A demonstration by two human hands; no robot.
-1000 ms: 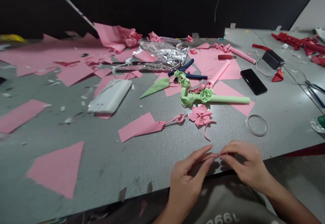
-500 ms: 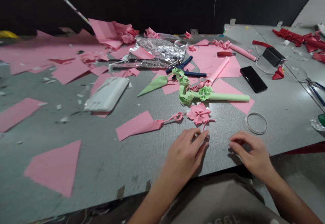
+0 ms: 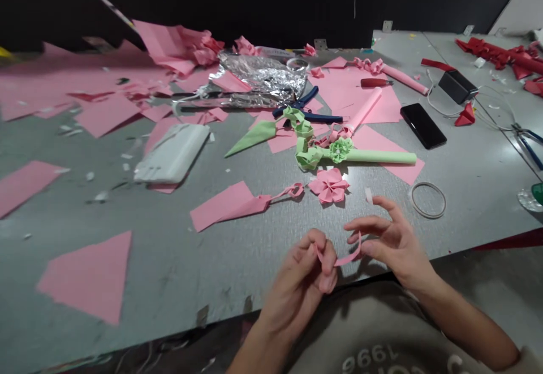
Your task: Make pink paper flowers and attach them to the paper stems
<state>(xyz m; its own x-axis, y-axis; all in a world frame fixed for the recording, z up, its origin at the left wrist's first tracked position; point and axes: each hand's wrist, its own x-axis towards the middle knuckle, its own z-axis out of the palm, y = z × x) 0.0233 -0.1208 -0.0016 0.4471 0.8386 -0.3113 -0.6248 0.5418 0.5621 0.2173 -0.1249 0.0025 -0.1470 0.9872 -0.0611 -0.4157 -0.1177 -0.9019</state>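
A narrow pink paper strip (image 3: 348,259) curves between my hands, just above the table's front edge. My left hand (image 3: 303,275) is closed round the strip's left end. The thumb and a finger of my right hand (image 3: 392,244) hold its other end, with the remaining fingers spread. A small whitish piece (image 3: 368,194), perhaps tape, clings to a right fingertip. Beyond my hands lies a folded pink paper flower (image 3: 328,186). To its left is a pink paper piece (image 3: 227,205) with a twisted, looped end.
A green paper stem (image 3: 382,157) with a green flower (image 3: 340,150) lies farther back. Around it are blue-handled pliers (image 3: 314,117), crumpled foil (image 3: 271,77) and a black phone (image 3: 423,125). A tape ring (image 3: 428,200) lies at right, a white block (image 3: 173,153) at left.
A pink strip beside the flower has been picked up and drawn toward me. My right hand has moved up and left to its end; the whitish piece now shows on a fingertip.
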